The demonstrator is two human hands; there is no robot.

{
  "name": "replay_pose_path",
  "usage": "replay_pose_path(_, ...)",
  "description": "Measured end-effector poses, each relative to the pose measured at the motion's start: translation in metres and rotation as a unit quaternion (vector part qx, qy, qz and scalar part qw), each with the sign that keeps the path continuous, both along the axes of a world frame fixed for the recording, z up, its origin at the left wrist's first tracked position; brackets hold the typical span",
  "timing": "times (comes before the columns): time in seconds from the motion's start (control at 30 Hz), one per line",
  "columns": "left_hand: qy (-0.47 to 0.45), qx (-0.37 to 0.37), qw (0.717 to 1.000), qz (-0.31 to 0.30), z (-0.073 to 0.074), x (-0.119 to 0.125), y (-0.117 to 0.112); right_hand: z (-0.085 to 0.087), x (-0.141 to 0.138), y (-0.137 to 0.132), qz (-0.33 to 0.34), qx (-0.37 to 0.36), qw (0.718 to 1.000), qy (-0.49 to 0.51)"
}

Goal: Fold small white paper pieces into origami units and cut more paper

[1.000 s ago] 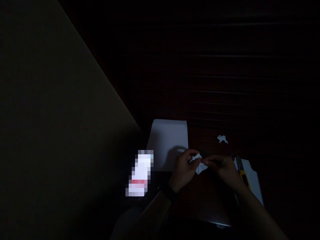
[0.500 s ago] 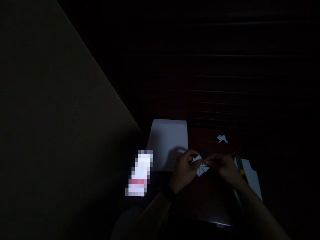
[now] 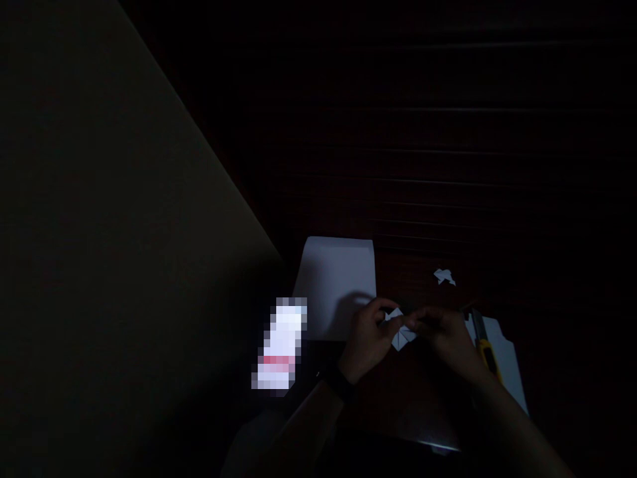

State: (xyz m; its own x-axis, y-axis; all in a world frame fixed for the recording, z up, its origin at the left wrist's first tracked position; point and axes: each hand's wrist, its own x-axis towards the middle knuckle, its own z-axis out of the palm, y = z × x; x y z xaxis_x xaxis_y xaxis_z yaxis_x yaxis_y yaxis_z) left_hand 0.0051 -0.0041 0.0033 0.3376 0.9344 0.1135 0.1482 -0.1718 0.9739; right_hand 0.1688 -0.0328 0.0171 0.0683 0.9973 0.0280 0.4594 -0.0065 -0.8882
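Note:
Both hands pinch a small piece of folded white paper (image 3: 399, 339) with creases fanning across it, above the dark wooden table. My left hand (image 3: 369, 337), with a dark band on the wrist, grips its left side between thumb and fingers. From the right, my right hand (image 3: 444, 332) is closed on its upper right edge; the fingertips hide part of the folds. Beyond the hands lies another small folded white paper shape (image 3: 444, 276), with pointed corners, apart from both hands.
A large white sheet (image 3: 338, 279) lies at the back left. In front of it glows a pixelated bright screen (image 3: 279, 345). A yellow and black utility knife (image 3: 488, 355) rests on white paper (image 3: 511, 372) beside my right forearm. A pale wall (image 3: 124, 199) rises at the left.
The right hand and forearm have shifted slightly, showing more of the yellow knife. Both hands keep hold of the folded paper. The whole view has moved a little.

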Motion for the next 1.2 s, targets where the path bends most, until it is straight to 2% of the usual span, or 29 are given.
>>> replay_pose_path(0.23, 0.019, 0.034, 0.999, 0.013, 0.003, 0.005, -0.008, 0.001, 0.004, 0.002, -0.021, -0.039, 0.997, 0.064)
replay_pose_path(0.43, -0.002, 0.032, 0.999, -0.033, 0.013, 0.002, -0.009, 0.002, 0.006, 0.003, -0.056, -0.04, 0.995, 0.068)
replay_pose_path(0.6, -0.004, -0.01, 0.999, -0.041, 0.006, 0.002, -0.007, 0.005, 0.007, 0.004, -0.006, -0.066, 0.994, 0.085)
replay_pose_path(0.7, 0.001, -0.011, 0.999, -0.042, 0.003, 0.002, -0.006, 0.006, 0.008, 0.004, 0.011, -0.077, 0.994, 0.079)
replay_pose_path(1.03, -0.005, 0.01, 1.0, -0.027, 0.002, 0.002, -0.005, -0.001, 0.007, 0.004, -0.023, -0.048, 0.995, 0.082)
replay_pose_path(1.2, 0.013, 0.023, 0.999, -0.019, -0.001, 0.002, -0.005, -0.001, 0.004, 0.005, -0.013, -0.012, 0.999, 0.039)
